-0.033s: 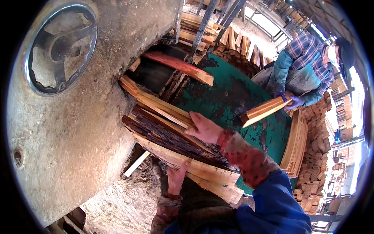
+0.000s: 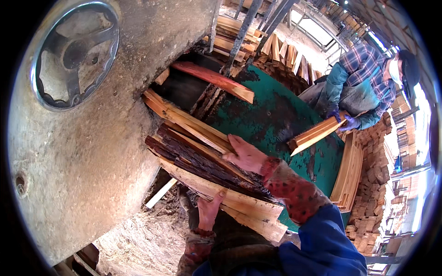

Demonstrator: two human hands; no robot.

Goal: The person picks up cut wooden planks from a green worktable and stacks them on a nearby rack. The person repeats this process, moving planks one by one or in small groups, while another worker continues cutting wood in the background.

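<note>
On the near left of the green table (image 2: 271,108), timber is lying lengthwise: long plank (image 2: 195,127), bark-covered slab (image 2: 182,154), pale slab (image 2: 246,202) nearest. Right hand (image 2: 247,155) is clamping the plank's right end, thumb and fingers astride. Left hand (image 2: 210,211) is thumbing the pale slab's near edge; fingers hidden, can't tell if clamped. Table's also carrying a red-faced plank (image 2: 214,80) far left, stacked boards (image 2: 348,172) right.
</note>
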